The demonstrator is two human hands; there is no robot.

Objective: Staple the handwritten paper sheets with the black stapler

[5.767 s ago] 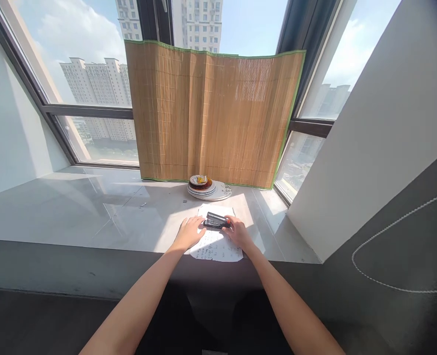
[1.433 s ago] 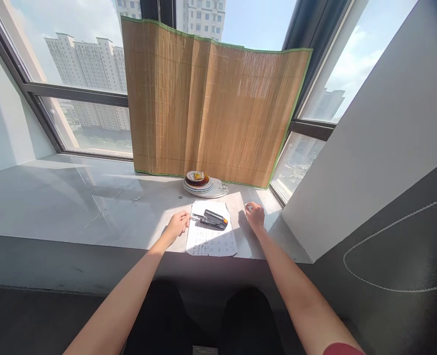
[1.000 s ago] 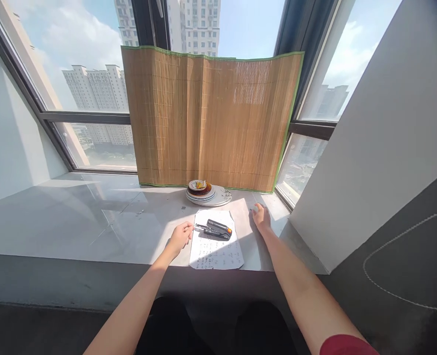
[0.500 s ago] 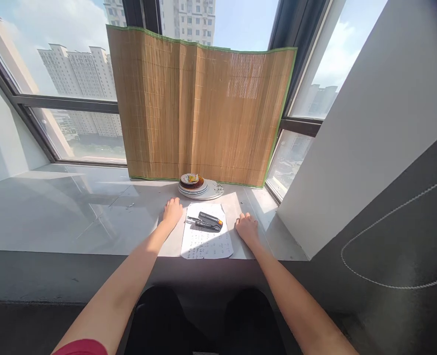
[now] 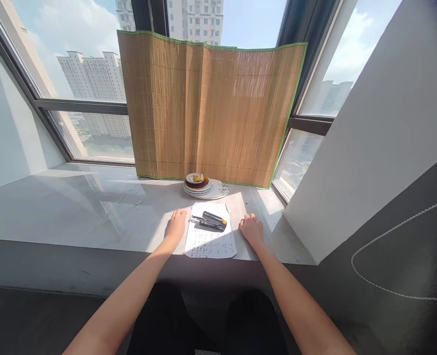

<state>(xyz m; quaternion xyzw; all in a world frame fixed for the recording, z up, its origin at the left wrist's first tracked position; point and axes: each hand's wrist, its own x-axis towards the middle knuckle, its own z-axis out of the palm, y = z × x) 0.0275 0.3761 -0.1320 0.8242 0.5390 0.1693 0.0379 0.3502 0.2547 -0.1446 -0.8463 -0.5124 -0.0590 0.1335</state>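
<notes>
My left hand (image 5: pixel 176 225) rests palm down on the windowsill (image 5: pixel 137 227), just left of a written sheet of paper (image 5: pixel 211 246), holding nothing. On the sill right of the sheet lies my right hand (image 5: pixel 252 229), also with nothing in it, its fingers slightly curled but apart. Black tools (image 5: pixel 214 221), one with an orange-red end, lie together on the upper half of the paper; their exact kinds are hard to tell. Behind the paper, a stack of plates (image 5: pixel 198 187) with a small patterned one on top sits partly over a larger oval plate (image 5: pixel 221 190).
A bamboo mat (image 5: pixel 211 113) with green edging stands against the window behind the plates. A slanting white wall (image 5: pixel 351 133) closes the right side of the sill. A pale cord (image 5: pixel 366 282) hangs at the far right. My knees are below the sill's front edge.
My left hand has moved back toward me along the sill and lies lower beside the paper. My right hand stays beside the sheet. The camera view has shifted slightly.
</notes>
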